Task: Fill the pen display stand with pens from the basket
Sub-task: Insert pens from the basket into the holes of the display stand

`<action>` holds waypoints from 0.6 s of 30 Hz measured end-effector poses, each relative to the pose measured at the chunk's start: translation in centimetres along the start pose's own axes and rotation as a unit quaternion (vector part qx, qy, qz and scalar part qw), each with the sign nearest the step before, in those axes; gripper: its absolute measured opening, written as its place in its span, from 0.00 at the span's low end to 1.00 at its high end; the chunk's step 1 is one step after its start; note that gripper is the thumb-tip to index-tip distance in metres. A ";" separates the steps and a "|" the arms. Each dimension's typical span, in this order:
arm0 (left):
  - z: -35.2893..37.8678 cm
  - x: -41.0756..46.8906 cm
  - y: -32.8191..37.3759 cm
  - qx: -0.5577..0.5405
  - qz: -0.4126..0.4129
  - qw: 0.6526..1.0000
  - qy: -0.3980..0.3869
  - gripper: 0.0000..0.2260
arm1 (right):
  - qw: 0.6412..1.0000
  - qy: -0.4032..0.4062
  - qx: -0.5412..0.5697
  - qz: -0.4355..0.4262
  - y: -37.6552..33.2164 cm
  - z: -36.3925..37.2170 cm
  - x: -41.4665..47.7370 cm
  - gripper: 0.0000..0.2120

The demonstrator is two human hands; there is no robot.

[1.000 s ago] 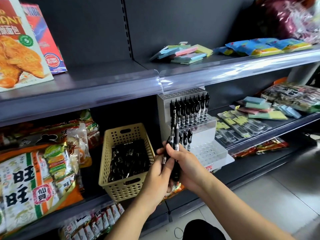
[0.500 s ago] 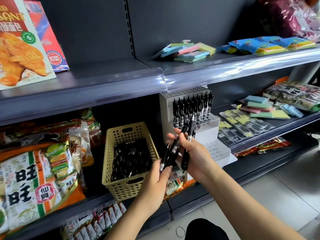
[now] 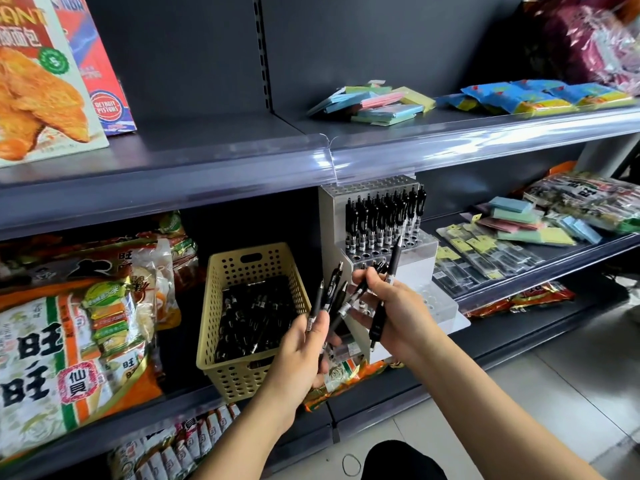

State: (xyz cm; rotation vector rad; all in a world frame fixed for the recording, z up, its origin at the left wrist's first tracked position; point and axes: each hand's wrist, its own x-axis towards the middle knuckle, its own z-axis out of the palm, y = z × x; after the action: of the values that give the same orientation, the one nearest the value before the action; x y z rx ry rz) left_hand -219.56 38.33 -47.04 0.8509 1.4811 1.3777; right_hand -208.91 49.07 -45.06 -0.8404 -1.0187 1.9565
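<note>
A stepped white pen display stand (image 3: 426,258) stands on the middle shelf, its upper tier packed with black pens (image 3: 382,220) and its lower tiers showing bare holes. Left of it, a yellow perforated basket (image 3: 239,372) holds a heap of black pens (image 3: 254,315). In front of the stand, my left hand (image 3: 304,351) grips a fanned bundle of black pens (image 3: 329,294). My right hand (image 3: 394,313) pinches a single black pen (image 3: 389,277), held upright just before the stand's lower tiers.
Large snack bags (image 3: 69,334) fill the shelf left of the basket. Sticky-note pads (image 3: 519,220) and packaged stationery (image 3: 485,254) lie right of the stand. The upper shelf's edge (image 3: 329,157) overhangs the stand's top. Boxes (image 3: 45,81) stand on the upper shelf.
My hands have drawn apart. The right hand has pulled one pen out of the bundle and raised it toward the stand, while the left hand has kept the rest.
</note>
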 end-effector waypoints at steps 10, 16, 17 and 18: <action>1.1 -0.1 0.5 0.018 0.003 0.999 -0.033 0.17 | 0.998 -0.046 -0.048 0.013 0.1 0.3 -1.0 0.09; 1.6 0.3 0.0 0.057 0.027 0.997 0.038 0.16 | 0.999 -0.039 -0.019 0.026 0.4 -0.3 -0.9 0.12; 1.5 0.4 0.1 0.037 0.022 0.998 0.055 0.17 | 0.999 -0.022 -0.014 0.032 0.5 -0.6 -0.7 0.13; 1.5 0.4 0.2 0.022 0.016 0.997 0.065 0.20 | 0.999 -0.009 -0.013 0.042 0.6 -0.9 -0.6 0.14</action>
State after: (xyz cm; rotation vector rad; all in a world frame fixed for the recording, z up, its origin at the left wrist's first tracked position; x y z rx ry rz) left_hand -218.34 39.27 -46.82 0.8292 1.6093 1.4518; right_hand -208.09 48.60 -45.88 -0.8953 -1.0358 2.0285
